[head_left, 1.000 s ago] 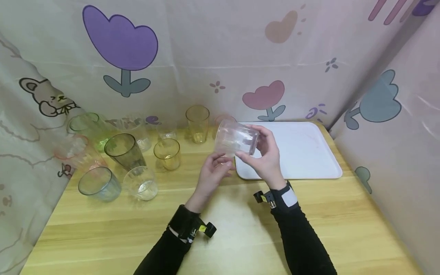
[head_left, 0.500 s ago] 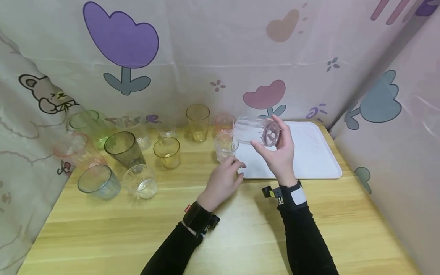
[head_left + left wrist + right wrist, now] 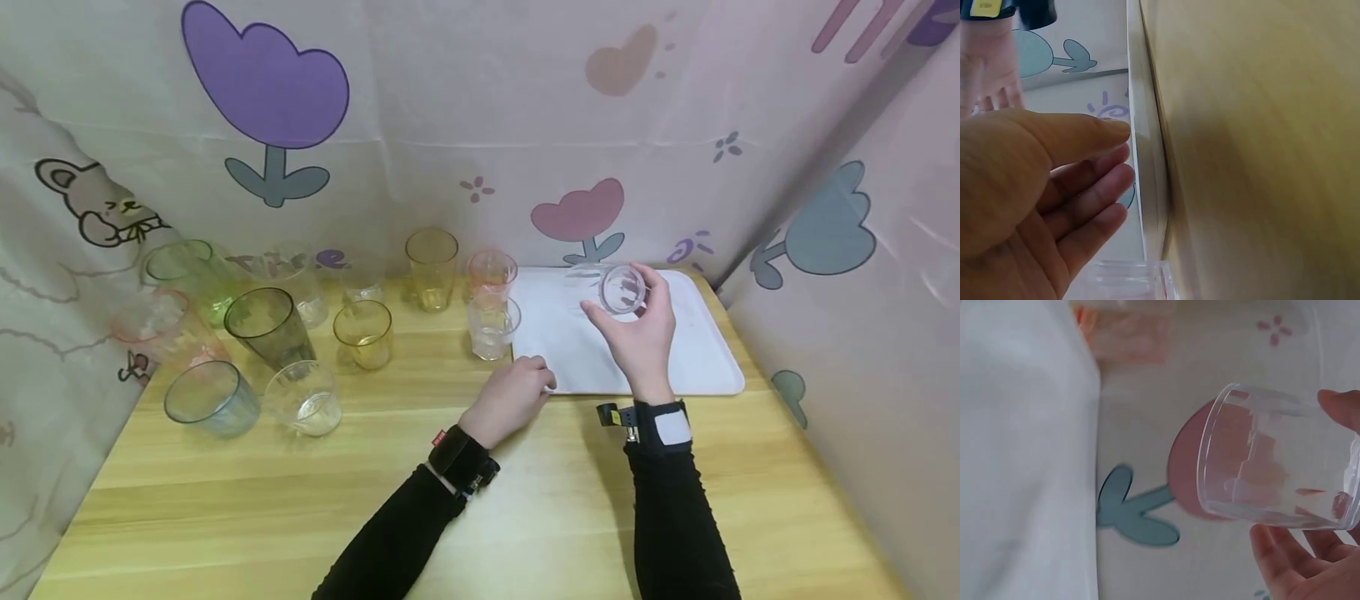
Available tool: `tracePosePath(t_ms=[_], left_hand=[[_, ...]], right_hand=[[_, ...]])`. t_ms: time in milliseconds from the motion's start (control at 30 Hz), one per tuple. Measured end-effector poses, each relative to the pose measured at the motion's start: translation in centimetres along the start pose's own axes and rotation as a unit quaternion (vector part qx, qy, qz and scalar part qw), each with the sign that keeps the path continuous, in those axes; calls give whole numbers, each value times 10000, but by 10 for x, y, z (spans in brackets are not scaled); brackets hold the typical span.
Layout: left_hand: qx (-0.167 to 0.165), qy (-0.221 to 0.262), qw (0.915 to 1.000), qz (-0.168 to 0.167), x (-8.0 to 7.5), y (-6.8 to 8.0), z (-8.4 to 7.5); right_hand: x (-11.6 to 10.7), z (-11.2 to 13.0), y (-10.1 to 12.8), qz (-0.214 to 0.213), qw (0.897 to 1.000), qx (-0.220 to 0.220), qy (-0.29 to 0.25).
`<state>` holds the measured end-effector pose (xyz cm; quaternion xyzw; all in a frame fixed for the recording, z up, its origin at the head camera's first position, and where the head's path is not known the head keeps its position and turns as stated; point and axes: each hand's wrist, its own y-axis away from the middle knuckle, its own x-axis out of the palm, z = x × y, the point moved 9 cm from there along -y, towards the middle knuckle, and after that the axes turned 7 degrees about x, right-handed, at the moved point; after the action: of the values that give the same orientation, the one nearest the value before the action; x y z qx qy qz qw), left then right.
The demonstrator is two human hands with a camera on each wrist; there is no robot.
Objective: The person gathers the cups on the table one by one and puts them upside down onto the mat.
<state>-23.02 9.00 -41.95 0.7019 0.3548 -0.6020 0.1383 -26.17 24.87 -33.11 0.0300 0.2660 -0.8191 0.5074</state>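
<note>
My right hand [image 3: 647,342] grips a clear cup [image 3: 621,290] near its base, above the white tray [image 3: 585,362]. The cup lies on its side in the air, its base toward me. In the right wrist view, the cup [image 3: 1279,462] sits between the thumb and the fingers [image 3: 1272,550], with its mouth facing away from the hand. Beside the tray's front left edge is my left hand [image 3: 510,398], holding nothing. The left wrist view shows its thumb [image 3: 1091,134] and loosely bent fingers close to the tray's edge [image 3: 1147,156]; contact is uncertain.
A clear faceted glass [image 3: 491,337] and a pink glass [image 3: 492,273] stand at the tray's left side. Farther left are several glasses, among them a tall amber one [image 3: 433,271], a short amber one [image 3: 364,335] and a smoky one [image 3: 272,329]. A printed curtain rises behind the table.
My right hand has carried the cup to the right over the tray and turned its base toward me. My left hand has left the cup and moved right and nearer, to the tray's edge.
</note>
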Motion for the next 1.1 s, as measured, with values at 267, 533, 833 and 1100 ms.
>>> tracePosePath(t_ms=[267,533,833,1100], left_hand=[[-280,-56,9994,201,4,1,7],[-270,-90,9994,174,7,2,6],[-261,-106,9995,162,12,1,8],[-229,-94,9996,99,12,2,8]], right_hand=[[-19,-27,-28,-52,9951,374,915],[-40,-61,-79,303,9840,773,1578],[-52,-103,-124,648,9711,1037,2049],[-63,-149,-151,856,9579,1332,2394]])
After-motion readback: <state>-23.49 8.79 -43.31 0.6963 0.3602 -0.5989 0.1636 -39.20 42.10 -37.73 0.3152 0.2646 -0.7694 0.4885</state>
